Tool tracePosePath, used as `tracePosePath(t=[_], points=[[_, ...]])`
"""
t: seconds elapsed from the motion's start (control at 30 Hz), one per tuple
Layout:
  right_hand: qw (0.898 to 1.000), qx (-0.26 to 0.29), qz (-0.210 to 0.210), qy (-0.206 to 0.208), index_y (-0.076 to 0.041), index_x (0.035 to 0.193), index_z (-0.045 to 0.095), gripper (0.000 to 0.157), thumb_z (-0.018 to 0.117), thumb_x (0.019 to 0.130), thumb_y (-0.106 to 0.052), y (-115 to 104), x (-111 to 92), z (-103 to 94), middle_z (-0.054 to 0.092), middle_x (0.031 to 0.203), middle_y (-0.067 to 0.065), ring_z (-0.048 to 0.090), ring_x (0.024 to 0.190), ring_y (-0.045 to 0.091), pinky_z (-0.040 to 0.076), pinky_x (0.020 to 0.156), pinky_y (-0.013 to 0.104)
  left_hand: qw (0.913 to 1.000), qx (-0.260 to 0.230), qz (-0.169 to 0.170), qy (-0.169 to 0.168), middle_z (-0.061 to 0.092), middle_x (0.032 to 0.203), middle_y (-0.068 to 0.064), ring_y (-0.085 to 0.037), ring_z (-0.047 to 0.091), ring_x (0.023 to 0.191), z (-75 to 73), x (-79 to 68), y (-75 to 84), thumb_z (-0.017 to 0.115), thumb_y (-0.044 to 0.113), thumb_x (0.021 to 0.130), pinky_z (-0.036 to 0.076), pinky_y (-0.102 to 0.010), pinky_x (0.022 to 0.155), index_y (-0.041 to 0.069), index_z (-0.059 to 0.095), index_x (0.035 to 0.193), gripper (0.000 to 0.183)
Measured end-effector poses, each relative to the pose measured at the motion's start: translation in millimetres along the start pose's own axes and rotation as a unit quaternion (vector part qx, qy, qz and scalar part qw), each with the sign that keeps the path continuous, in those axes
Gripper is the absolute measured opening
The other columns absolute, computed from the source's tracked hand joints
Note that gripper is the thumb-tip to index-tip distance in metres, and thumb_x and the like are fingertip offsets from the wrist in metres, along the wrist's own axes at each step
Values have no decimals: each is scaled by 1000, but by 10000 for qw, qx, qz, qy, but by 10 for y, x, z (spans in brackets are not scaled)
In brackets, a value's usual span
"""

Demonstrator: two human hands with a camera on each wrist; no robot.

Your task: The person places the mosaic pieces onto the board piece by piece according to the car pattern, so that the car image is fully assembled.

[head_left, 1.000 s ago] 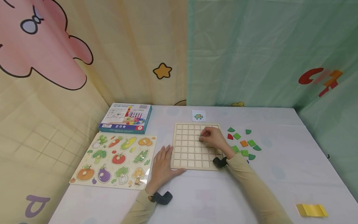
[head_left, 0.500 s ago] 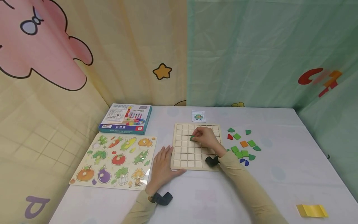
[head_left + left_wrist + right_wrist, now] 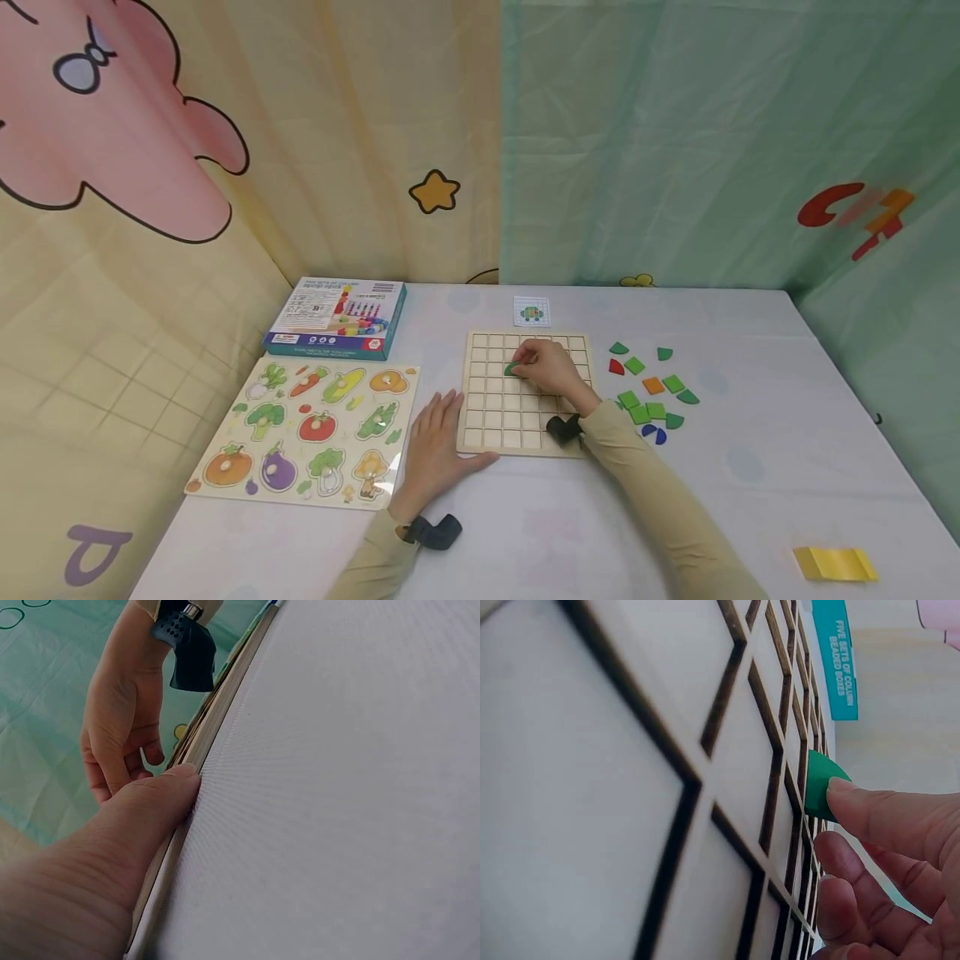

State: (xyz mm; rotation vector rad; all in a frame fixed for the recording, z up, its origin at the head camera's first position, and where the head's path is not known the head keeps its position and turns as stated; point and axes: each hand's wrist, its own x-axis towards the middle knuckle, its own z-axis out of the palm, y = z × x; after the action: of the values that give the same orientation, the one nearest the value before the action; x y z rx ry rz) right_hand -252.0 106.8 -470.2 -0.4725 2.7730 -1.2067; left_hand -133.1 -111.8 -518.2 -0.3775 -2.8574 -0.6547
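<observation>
A wooden grid board (image 3: 498, 421) with square recesses lies mid-table. Over its upper middle, my right hand (image 3: 549, 365) pinches a green quarter-circle tile (image 3: 823, 784) by its curved side. In the right wrist view the tile stands tilted at the grid; whether it sits in a recess I cannot tell. My left hand (image 3: 433, 450) lies with fingers spread along the board's left side. Its thumb (image 3: 161, 799) touches the board's front edge in the left wrist view. Behind the board lies a small picture card (image 3: 532, 312) showing a green figure on a grid.
Loose tiles lie right of the board: several green squares (image 3: 656, 411), green quarter-circles (image 3: 674, 421), a red one (image 3: 617, 367), an orange square (image 3: 653, 385), blue pieces (image 3: 654, 433). Left are a vegetable puzzle (image 3: 300, 433) and a box (image 3: 336, 317). Yellow paper (image 3: 836, 564) lies front right.
My right hand has moved left across the board with the green tile, then slightly further, to the upper middle recesses. The blue pieces have come into view beside the sleeve. My left hand stays put.
</observation>
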Motion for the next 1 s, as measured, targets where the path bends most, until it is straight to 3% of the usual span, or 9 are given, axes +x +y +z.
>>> tracePosePath(t=[0.4, 1.0], points=[[9996, -166, -43, -203, -9, 86, 68, 9, 73, 84, -17, 11, 21, -42, 61, 77, -2, 54, 70, 15, 45, 64, 30, 10000, 8, -39, -36, 32, 149, -13, -32, 19, 139, 0, 1, 0, 70, 68, 68, 16, -46, 111, 7, 34, 146, 106], [9982, -561, 141, -133, -11, 90, 74, 13, 75, 83, -21, 12, 24, -31, 62, 76, -3, 54, 70, 14, 46, 64, 31, 10000, -49, -42, -8, 33, 149, -13, -31, 19, 139, 11, -11, -1, 71, 67, 67, 16, -46, 111, 6, 35, 146, 106]])
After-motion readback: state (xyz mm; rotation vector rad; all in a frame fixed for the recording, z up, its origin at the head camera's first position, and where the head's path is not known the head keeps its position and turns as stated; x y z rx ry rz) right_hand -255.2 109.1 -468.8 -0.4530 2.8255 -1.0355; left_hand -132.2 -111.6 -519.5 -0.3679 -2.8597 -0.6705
